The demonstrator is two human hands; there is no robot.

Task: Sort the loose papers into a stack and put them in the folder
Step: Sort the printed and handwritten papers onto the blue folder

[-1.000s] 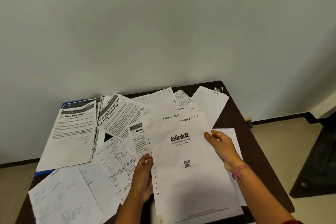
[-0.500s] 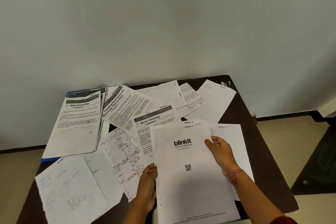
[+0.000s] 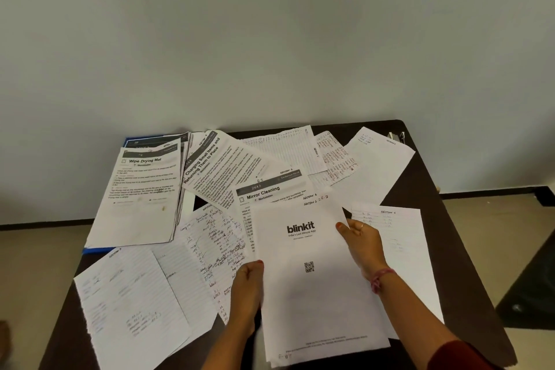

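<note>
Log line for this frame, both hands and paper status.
left hand: grips blinkit stack left edge | right hand: grips right edge | loose papers remain on table | folder: not filled

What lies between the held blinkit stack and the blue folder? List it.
The blinkit stack is gripped by both hands. The blue folder is buried under the Wipe Drying Mat pile; loose handwritten sheets lie between.

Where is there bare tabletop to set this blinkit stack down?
Bare table shows along the right edge, past the Section 6 sheet, and at the far right corner by the clip. Left and centre are crowded with overlapping sheets. Both hands hold the blinkit stack.
</note>
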